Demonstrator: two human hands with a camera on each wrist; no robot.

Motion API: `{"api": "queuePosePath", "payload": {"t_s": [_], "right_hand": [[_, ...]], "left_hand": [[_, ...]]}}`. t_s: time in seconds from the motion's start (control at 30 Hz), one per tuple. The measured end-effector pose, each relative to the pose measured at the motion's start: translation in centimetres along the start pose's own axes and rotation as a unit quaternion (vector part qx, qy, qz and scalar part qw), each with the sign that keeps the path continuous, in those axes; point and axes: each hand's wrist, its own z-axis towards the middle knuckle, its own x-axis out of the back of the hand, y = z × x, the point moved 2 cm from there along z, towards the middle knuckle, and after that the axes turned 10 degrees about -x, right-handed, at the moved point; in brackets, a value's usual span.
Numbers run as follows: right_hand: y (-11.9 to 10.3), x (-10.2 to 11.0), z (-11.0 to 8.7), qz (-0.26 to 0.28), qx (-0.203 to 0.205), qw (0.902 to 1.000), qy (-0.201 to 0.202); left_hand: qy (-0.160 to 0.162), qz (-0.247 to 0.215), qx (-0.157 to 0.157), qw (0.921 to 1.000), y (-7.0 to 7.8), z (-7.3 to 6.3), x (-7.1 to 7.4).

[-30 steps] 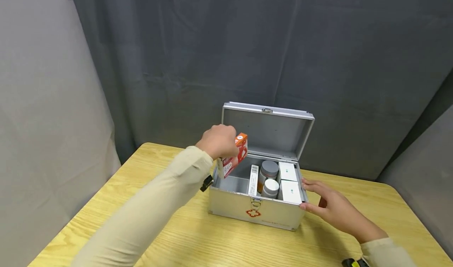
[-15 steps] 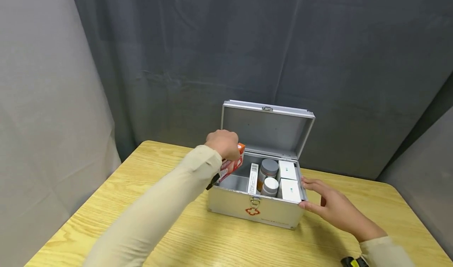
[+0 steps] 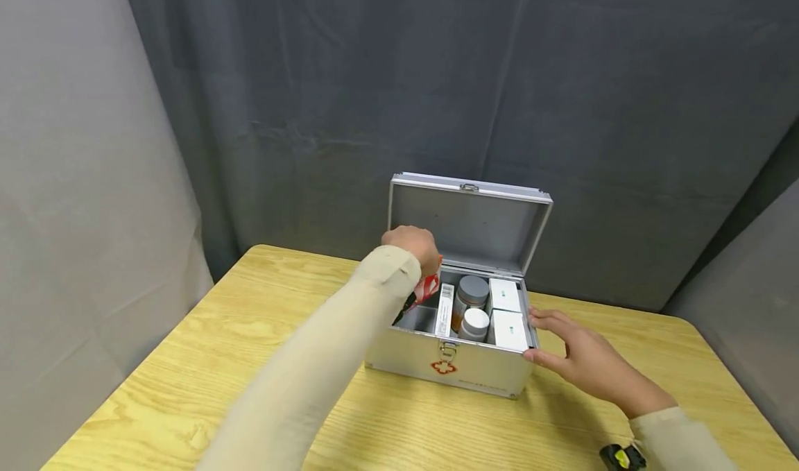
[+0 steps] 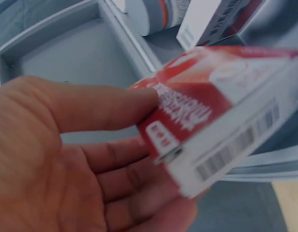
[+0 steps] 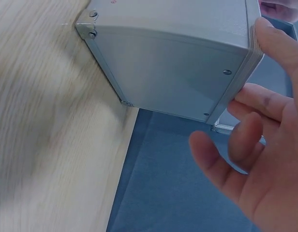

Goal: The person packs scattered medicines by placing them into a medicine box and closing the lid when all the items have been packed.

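My left hand (image 3: 417,246) holds a red-and-white medicine box (image 3: 427,290) tilted over the left part of an open silver first-aid case (image 3: 399,347). In the left wrist view, the thumb and fingers pinch one end of the medicine box (image 4: 197,106), whose barcode side shows. My right hand (image 3: 589,363) touches the case's right rim with thumb and fingertips; its other fingers (image 5: 207,150) hang loosely off the wall. Inside the case stand a slim white box (image 3: 444,310), a grey-capped bottle (image 3: 472,292), a white-capped bottle (image 3: 476,321) and two white boxes (image 3: 508,329) on the right.
The case lid (image 3: 468,225) stands raised at the back. The case rests on a light wooden table (image 3: 250,360). A dark grey curtain (image 3: 349,110) hangs behind the table, with paler cloth (image 3: 87,180) at the left side.
My left hand has moved right and the medicine box has come lower into the case, now more hidden behind the hand and sleeve. My right hand has stayed on the rim.
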Motion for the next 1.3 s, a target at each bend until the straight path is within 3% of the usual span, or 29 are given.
{"api": "queuePosePath", "payload": {"t_s": [0.23, 0.43, 0.5, 0.6, 0.77, 1.03, 1.3], "right_hand": [[-0.3, 0.2, 0.2, -0.009, 0.006, 0.9999, 0.004], [-0.4, 0.1, -0.1, 0.007, 0.003, 1.0, 0.0], [-0.6, 0.0, -0.2, 0.01, 0.006, 0.9999, -0.001], [-0.8, -0.1, -0.3, 0.009, 0.001, 0.9999, -0.005], [-1.3, -0.3, -0.5, 0.01, 0.003, 0.9999, -0.003], [-1.8, -0.6, -0.9, 0.02, 0.015, 0.9997, 0.005], [-1.9, -0.5, -1.2, 0.018, 0.012, 0.9998, 0.002]], "left_hand": [[-0.021, -0.022, 0.015, 0.9994, -0.4, -0.1, -0.6], [-0.072, 0.012, 0.049, 0.9961, 0.9, 0.4, -1.3], [-0.077, 0.003, 0.064, 0.995, 1.2, 0.3, -1.5], [-0.092, -0.012, 0.061, 0.9939, 1.1, 0.5, -1.7], [-0.109, -0.04, 0.026, 0.9929, 0.2, 0.6, -2.3], [-0.092, -0.093, 0.033, 0.9908, -0.6, 0.5, -3.0], [-0.087, -0.133, 0.031, 0.9869, -0.2, -0.2, -3.1]]}}
